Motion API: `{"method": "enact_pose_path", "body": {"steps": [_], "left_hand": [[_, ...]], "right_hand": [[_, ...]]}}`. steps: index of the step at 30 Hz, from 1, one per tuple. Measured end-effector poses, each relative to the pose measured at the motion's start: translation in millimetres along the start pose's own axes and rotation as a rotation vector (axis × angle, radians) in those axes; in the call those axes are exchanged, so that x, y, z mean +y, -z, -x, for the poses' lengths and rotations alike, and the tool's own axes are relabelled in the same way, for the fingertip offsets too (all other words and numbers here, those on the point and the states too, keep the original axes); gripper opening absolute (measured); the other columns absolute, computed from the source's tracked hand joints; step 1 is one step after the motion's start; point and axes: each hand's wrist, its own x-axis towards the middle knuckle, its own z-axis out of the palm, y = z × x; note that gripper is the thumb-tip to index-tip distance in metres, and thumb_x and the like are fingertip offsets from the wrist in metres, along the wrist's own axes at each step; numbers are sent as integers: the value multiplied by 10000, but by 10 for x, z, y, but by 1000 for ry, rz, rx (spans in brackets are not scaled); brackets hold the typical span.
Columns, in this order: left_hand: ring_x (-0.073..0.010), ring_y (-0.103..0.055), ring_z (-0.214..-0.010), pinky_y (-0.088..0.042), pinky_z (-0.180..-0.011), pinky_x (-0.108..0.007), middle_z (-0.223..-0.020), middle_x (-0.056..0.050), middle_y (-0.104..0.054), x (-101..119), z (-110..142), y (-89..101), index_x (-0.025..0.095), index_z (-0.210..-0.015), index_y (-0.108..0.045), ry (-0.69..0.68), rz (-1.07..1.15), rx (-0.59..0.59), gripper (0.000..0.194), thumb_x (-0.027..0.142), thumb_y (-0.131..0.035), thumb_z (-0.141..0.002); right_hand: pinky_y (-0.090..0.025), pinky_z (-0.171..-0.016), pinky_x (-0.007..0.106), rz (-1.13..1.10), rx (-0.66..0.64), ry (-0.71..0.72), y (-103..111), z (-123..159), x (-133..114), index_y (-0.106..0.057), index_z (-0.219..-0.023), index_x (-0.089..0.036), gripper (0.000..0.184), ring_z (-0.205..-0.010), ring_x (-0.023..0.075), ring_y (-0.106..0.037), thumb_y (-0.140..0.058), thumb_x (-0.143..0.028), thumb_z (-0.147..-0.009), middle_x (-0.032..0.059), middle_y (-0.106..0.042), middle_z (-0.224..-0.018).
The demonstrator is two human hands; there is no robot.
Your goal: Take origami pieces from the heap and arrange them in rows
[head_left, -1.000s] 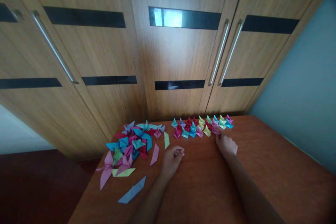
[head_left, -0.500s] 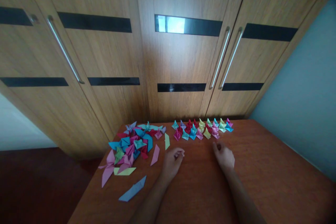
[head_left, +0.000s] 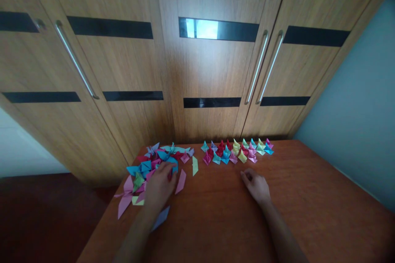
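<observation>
My left hand [head_left: 160, 185] is over the heap of folded paper pieces [head_left: 145, 167], its fingers curled down among them. The fingertips are partly hidden, and whatever they pinch cannot be made out. The heap holds blue, pink, red, green and lilac origami, some with wings like paper cranes. My right hand [head_left: 256, 185] rests on the table with loosely closed fingers and nothing visible in them. Just beyond it stand rows of small pointed origami pieces [head_left: 233, 156] in many colours. The hand does not touch them.
Flat folded strips lie around the heap: a pink strip [head_left: 180, 181], a pale yellow strip [head_left: 195, 166] and a blue strip [head_left: 161, 218] partly behind my left arm. A wooden wardrobe [head_left: 210, 70] stands behind the reddish-brown table [head_left: 216, 222]. A pale wall [head_left: 352, 131] is on the right.
My left hand has moved left from the table's middle onto the heap, covering some pieces. My right hand has shifted slightly left and a little nearer. The rows look the same.
</observation>
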Motion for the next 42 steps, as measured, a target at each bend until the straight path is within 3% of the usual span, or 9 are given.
{"method": "enact_pose_path", "body": {"steps": [2, 6, 12, 18, 23, 28, 32, 38, 42], "left_hand": [[-256, -595, -938, -469, -825, -384, -1085, -82, -612, -184, -109, 207, 205, -991, -631, 48, -156, 32, 253, 293, -451, -838], [-224, -597, -967, -461, -852, -326, -1140, -64, -596, -500, -280, 417, 225, -1056, -618, -27, -338, -126, 288, 276, -430, -843], [-216, -592, -1004, -436, -893, -306, -1108, -60, -635, -729, -329, 367, 245, -1061, -634, -111, -304, -304, 321, 194, -459, -797], [-237, -613, -995, -450, -850, -322, -1138, -63, -651, -768, -275, 288, 235, -1089, -618, -40, -342, -283, 327, 228, -422, -828], [-228, -630, -964, -466, -815, -308, -1096, -54, -673, -756, -268, 343, 239, -1073, -626, -25, -332, -246, 317, 264, -420, -834], [-218, -650, -875, -485, -790, -314, -994, -34, -701, -578, -264, 401, 244, -1003, -647, -29, -181, -84, 276, 335, -467, -815], [-195, -641, -833, -499, -761, -308, -959, -10, -700, -192, -134, 214, 242, -967, -647, 8, 66, 75, 238, 359, -497, -823], [-142, -605, -651, -484, -628, -253, -802, -6, -682, 353, 152, -374, 220, -922, -667, 2, 353, -72, 196, 275, -517, -807], [-144, -604, -689, -469, -645, -242, -821, -12, -676, 484, 297, -667, 221, -908, -666, 1, 461, -161, 188, 222, -508, -805]], "right_hand": [[-341, -532, 222, -7, -7, 11, 5, 4, -12, -575, -759, -244, 314, -617, 156, -591, -403, -485, -860, -12, -626, -661], [-332, -520, 219, -10, -18, 6, 8, -4, -20, -576, -749, -240, 324, -607, 153, -587, -402, -490, -858, -9, -618, -643], [-340, -525, 221, -19, -21, 3, 18, -2, -31, -578, -749, -238, 309, -613, 158, -596, -408, -474, -853, -4, -628, -653], [-344, -525, 217, 3, -14, 0, 29, 2, -30, -566, -726, -240, 293, -599, 152, -594, -422, -465, -845, -15, -618, -634], [-358, -536, 221, -5, -16, 5, 20, 2, -29, -580, -752, -245, 302, -638, 164, -611, -411, -474, -853, -10, -638, -670], [-358, -533, 220, 5, -8, -17, 19, 13, -30, -592, -738, -247, 304, -640, 164, -612, -421, -474, -846, -9, -640, -666], [-387, -567, 233, -145, -11, 24, 10, 16, -37, -613, -804, -236, 308, -658, 167, -598, -451, -495, -836, 1, -639, -699], [-449, -615, 252, -713, -85, 115, -64, 102, -291, -599, -940, -178, 371, -653, 147, -547, -534, -517, -804, 11, -583, -732], [-444, -601, 236, -807, -214, 148, -138, 237, -520, -601, -1053, -196, 399, -657, 134, -535, -594, -487, -780, -7, -554, -704]]}}
